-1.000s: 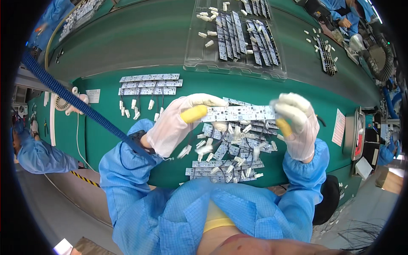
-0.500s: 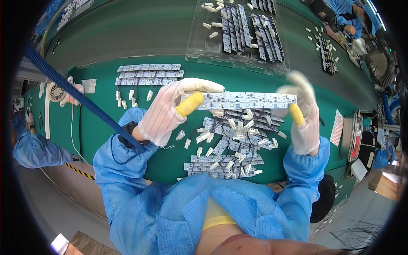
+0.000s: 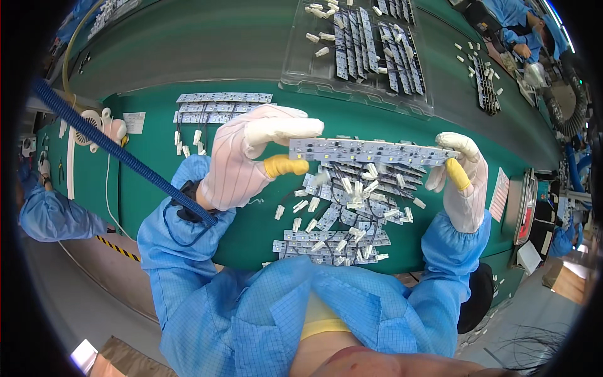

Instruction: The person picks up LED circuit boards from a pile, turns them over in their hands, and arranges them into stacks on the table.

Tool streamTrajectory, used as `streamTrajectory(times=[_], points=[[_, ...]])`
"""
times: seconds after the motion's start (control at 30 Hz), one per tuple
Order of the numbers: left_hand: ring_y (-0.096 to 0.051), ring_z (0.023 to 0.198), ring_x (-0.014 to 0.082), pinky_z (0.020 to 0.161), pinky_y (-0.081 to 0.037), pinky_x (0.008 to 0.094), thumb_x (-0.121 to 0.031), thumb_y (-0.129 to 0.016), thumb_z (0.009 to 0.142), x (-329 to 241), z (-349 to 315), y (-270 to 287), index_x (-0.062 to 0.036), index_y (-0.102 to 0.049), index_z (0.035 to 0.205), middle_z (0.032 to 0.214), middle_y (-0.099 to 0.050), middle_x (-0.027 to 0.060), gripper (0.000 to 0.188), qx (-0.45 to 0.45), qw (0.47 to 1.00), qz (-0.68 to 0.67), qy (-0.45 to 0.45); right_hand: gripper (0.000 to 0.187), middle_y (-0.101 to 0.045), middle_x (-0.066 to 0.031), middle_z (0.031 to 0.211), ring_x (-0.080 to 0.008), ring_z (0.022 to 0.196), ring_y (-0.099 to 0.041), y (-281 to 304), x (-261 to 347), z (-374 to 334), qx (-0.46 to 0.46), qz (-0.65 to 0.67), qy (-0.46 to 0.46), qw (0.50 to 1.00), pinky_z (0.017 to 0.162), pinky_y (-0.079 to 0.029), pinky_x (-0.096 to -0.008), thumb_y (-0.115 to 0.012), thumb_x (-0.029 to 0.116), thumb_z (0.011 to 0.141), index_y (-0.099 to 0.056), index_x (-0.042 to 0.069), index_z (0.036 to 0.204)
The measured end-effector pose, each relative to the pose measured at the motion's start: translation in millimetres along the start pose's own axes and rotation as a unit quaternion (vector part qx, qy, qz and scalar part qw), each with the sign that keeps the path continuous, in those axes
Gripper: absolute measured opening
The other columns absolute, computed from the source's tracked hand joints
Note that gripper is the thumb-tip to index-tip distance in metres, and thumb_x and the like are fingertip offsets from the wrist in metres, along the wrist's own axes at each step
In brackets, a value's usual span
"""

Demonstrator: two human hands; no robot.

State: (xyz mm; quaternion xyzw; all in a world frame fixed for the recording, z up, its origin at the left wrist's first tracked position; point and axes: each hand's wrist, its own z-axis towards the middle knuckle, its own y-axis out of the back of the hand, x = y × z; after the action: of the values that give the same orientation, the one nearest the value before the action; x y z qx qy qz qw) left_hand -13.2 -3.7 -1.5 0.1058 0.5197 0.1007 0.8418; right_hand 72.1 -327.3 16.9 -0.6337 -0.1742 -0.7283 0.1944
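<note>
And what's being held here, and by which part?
A white LED circuit-board strip, by its right end, in the right hand; the left hand is open at the left end.

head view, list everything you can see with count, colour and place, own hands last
held circuit strip: one, white, between the hands
piled circuit strips: many, white, below it
laid-out circuit strips: about three, white, upper left
connectors: many, white, around the strips
tray: one, clear, top centre
tray strips: many, white, in it
stacked strips: several, dark, upper right
fan: one, white, left
hose: one, blue, left
work surface: one, green, centre
co-workers: at least three, blue clothing, left and right edges
edge clutter: too small to count
sleeves: two, blue, below
left hand: one, white glove, yellow thumb, spread at the held strip's left end
right hand: one, white glove, yellow thumb, gripping its right end
</note>
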Motion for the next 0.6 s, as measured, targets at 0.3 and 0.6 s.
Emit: streamTrajectory(times=[0.3,0.6], points=[[-0.066,0.093,0.0278,0.087,-0.049,0.0380,-0.044,-0.073,0.071,7.5,4.2,6.4,-0.0024,-0.067,0.107,0.093,-0.069,0.0128,0.056,-0.006,0.999,0.040,-0.017,0.072,-0.064,-0.0115,0.080,-0.0119,0.050,-0.059,-10.1,17.9,-5.7,-0.042,-0.017,-0.082,0.996,0.044,-0.045,-0.0188,-0.074,0.049,0.076,-0.053,-0.006,0.118],[-0.063,0.090,0.0250,0.083,-0.048,0.0335,-0.043,-0.071,0.079,15.2,5.9,5.0,0.0024,-0.066,0.105,0.095,-0.067,0.0139,0.053,-0.016,0.995,0.079,-0.059,0.041,-0.064,-0.0120,0.082,-0.0120,0.052,-0.061,-7.4,24.3,-11.8,-0.019,0.009,-0.072,0.997,0.045,-0.046,-0.0186,-0.066,0.023,0.088,-0.054,-0.006,0.114]])
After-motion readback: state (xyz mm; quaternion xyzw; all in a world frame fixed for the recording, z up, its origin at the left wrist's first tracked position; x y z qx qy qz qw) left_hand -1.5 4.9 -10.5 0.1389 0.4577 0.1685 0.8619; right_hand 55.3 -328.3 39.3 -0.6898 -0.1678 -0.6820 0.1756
